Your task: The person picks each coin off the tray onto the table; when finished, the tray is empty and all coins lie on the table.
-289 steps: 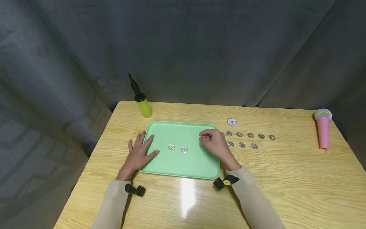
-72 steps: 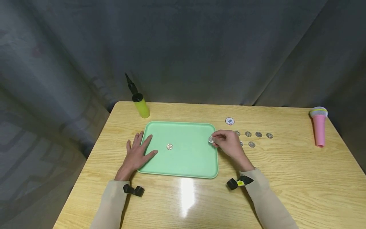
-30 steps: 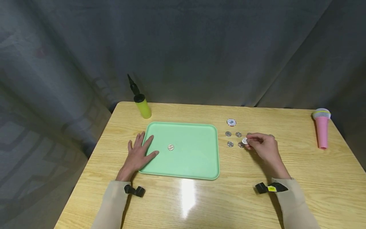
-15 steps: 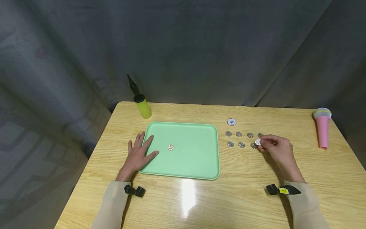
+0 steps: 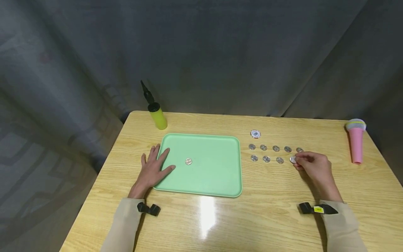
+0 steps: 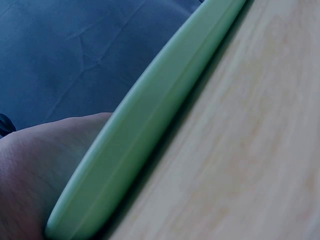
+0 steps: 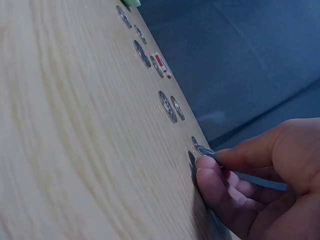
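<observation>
- A silver coin (image 5: 293, 159) is pinched in the right hand (image 5: 315, 168) grip, low over the bench (image 5: 283, 196), at the end of the near coin row (image 5: 267, 159).
- The green tray (image 5: 220, 182) edge is pressed by the left hand (image 5: 152, 171), fingers flat, grasping nothing.

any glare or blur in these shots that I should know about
Head view: a bright glare streak on the table below the green tray; otherwise sharp. Left wrist view: tray rim soft, too close. Right wrist view: right hand and near tabletop blurred.
</observation>
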`<state>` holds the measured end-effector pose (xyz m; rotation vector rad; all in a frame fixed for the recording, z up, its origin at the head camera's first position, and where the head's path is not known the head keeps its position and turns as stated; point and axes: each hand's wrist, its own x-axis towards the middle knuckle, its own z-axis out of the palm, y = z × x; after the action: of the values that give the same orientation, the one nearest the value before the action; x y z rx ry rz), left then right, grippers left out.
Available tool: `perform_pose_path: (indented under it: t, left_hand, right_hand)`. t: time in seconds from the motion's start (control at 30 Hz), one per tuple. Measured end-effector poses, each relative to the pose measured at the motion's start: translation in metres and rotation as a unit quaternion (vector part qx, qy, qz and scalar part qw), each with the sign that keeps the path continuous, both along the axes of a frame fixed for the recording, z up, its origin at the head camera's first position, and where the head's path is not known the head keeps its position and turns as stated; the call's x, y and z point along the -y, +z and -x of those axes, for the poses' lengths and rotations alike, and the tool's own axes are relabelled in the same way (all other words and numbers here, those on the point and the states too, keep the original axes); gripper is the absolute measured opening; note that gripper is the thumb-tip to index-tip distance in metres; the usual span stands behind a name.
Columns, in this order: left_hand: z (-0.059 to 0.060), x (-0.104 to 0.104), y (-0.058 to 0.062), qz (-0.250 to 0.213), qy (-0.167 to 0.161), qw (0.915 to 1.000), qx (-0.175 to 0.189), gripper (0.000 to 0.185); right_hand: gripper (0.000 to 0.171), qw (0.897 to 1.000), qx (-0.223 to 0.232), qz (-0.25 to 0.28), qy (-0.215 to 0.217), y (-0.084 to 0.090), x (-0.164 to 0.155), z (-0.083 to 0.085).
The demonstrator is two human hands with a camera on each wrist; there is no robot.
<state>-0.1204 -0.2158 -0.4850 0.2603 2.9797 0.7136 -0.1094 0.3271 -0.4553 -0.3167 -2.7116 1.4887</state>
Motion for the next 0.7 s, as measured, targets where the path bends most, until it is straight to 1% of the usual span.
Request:
perform_pose_path:
  t: [0.13, 0.33, 0.53, 0.7]
  left_hand:
    - [0.000, 0.000, 0.001, 0.000, -0.001, 1.0000, 0.002, 0.078]
    - [-0.001, -0.001, 0.002, -0.002, 0.000, 1.0000, 0.004, 0.078]
    - [0.000, -0.001, 0.001, -0.001, 0.001, 1.0000, 0.004, 0.077]
    - [0.000, -0.001, 0.001, 0.002, 0.001, 1.0000, 0.007, 0.078]
  right_hand:
    - [0.026, 1.000, 0.005, -0.027, -0.006, -0.003, 0.000, 0.001]
    - [0.021, 0.996, -0.010, -0.087, -0.003, -0.004, 0.005, 0.001]
    - [0.018, 0.988, -0.018, -0.154, -0.003, -0.002, 0.009, 0.000]
    - [0.015, 0.979, -0.031, -0.203, 0.000, -0.001, 0.011, 0.000]
